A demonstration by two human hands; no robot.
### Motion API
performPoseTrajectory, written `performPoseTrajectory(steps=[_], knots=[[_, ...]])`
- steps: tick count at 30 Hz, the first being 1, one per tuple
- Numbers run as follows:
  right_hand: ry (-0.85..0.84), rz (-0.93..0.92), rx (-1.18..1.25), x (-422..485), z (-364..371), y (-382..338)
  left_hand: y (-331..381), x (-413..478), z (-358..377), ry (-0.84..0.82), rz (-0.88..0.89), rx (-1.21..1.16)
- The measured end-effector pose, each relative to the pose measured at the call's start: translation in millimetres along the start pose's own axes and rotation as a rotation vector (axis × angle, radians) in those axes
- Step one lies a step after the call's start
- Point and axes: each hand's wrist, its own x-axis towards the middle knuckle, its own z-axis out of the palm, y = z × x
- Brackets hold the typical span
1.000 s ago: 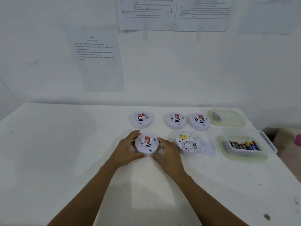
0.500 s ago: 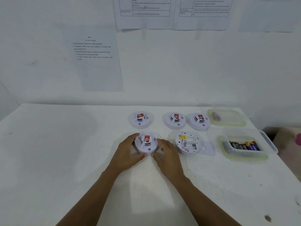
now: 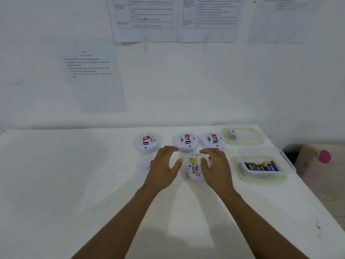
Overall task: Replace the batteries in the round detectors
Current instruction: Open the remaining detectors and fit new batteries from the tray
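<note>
An opened round detector (image 3: pixel 194 168) lies back side up, showing a yellow label and its battery bay; it is blurred. My left hand (image 3: pixel 164 165) hovers just left of it with fingers spread and thumb out, holding nothing. My right hand (image 3: pixel 214 165) is at its right edge, fingers loosely curved over it; I cannot tell if they touch. A closed white detector (image 3: pixel 146 168) peeks out behind my left hand. Three more closed detectors (image 3: pixel 146 143) (image 3: pixel 186 140) (image 3: pixel 212 140) stand in a back row.
A clear tub (image 3: pixel 265 176) holding several batteries (image 3: pixel 261 166) sits at the right. Behind it is a second tub (image 3: pixel 248 141) with one battery (image 3: pixel 232 135). The table's right edge runs close past the tubs. Papers hang on the wall.
Both hands let go of the closed detector and moved right to the opened one. The closed detector stays at the left, now partly hidden by my left hand.
</note>
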Motion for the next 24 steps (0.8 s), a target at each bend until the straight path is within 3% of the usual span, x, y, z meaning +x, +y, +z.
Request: performPoseTrajectory(steps=[3, 8, 11, 15, 24], knots=[[-0.066, 0.092, -0.064, 2.3, -8.6, 17.4, 13.5, 13.3, 20.0, -0.052, -0.020, -0.018], [-0.181, 0.197, -0.115, 0.8, -12.9, 27.2, 21.4, 17.6, 44.2, -0.137, -0.214, 0.107], [-0.203, 0.209, -0.096, 0.7, -14.4, 27.8, 20.2, 17.5, 50.7, -0.139, -0.320, 0.062], [-0.177, 0.312, 0.065, 5.0, -16.5, 26.5, 22.3, 17.7, 52.6, -0.049, -0.421, -0.166], [-0.071, 0.375, 0.441, 26.6, -31.1, 15.1, 43.8, 37.0, 55.3, 0.140, -0.570, -1.062]])
